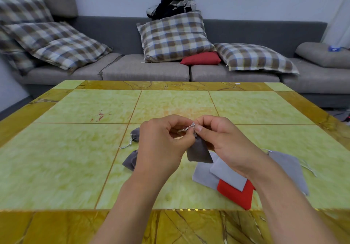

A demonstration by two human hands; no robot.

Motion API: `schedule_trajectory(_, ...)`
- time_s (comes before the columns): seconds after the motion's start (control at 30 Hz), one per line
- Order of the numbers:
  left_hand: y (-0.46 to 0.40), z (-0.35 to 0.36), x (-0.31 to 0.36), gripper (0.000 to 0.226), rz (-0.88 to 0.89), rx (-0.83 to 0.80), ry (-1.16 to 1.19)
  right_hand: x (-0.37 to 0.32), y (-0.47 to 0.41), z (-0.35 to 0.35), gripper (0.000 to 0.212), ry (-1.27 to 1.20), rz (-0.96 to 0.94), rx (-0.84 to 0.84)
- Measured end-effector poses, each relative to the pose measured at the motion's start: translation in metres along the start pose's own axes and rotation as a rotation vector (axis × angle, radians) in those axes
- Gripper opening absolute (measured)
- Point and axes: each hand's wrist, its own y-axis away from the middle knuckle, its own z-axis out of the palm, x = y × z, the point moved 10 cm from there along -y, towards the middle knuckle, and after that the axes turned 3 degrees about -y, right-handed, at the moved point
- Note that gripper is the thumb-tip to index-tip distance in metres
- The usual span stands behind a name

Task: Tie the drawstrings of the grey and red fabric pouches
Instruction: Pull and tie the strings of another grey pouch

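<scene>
A: Start at the left. What lies on the table?

B: Two dark grey pouches. The far dark pouch has its neck gathered, with a pale cord trailing beside it, so it looks already tied. The near dark pouch is half hidden behind the left wrist; I cannot tell whether it is done.

A: And the hands?

B: The left hand is raised above the table, its fingers curled, pinching the silver drawstring. The right hand meets it, thumb and forefinger pinching the same cord at its knotted-looking end. The held pouch, dark grey, hangs from the cord between the two hands, clear of the table.

A: So which step is this?

B: I judge it the tying itself: neck drawn shut, knot being formed or tightened. The cord is too small and blurred to say which.

A: Next?

B: Likely pulling the ends apart firmly, then setting it down left.

A: What waits on the right?

B: A stack of light grey pouches lying over a red pouch, and another light grey pouch beyond the right forearm, cords loose.
</scene>
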Motion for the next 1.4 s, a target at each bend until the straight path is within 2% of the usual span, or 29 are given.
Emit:
schedule_trajectory(0.13, 0.001, -0.003, -0.001, 0.014, -0.009, 0.041, -0.055, -0.001, -0.001, -0.001, 0.022, -0.002, -0.021, 0.006)
schedule_trajectory(0.27, -0.001, -0.005, -0.009, 0.015, -0.084, 0.055, 0.094, -0.003, 0.000, -0.004, 0.016, -0.086, -0.035, 0.029)
schedule_trajectory(0.4, -0.001, -0.003, -0.011, 0.022, -0.128, 0.044, 0.200, 0.002, 0.001, 0.000, 0.021, -0.148, 0.005, -0.014)
schedule_trajectory(0.57, -0.001, -0.004, -0.004, 0.020, -0.055, 0.011, 0.153, 0.001, 0.003, 0.007, 0.023, -0.167, 0.013, -0.066)
schedule_trajectory(0.7, 0.000, -0.010, -0.003, 0.019, -0.050, 0.058, 0.174, 0.001, 0.003, 0.009, 0.029, -0.196, 0.010, -0.079)
schedule_trajectory(0.9, 0.002, -0.015, 0.008, 0.020, 0.063, 0.088, 0.006, -0.002, 0.004, 0.010, 0.031, -0.194, 0.040, -0.028)
schedule_trajectory(1.03, 0.003, -0.014, 0.009, 0.017, 0.098, 0.082, -0.019, -0.005, 0.001, 0.008, 0.043, -0.117, 0.026, 0.012)
schedule_trajectory(1.23, 0.000, -0.010, 0.006, 0.018, 0.073, 0.023, 0.140, 0.000, 0.004, 0.006, 0.027, -0.310, 0.098, 0.018)
schedule_trajectory(1.4, -0.002, -0.007, 0.010, 0.019, 0.149, -0.053, 0.074, 0.007, 0.005, 0.004, 0.030, -0.400, 0.170, 0.031)
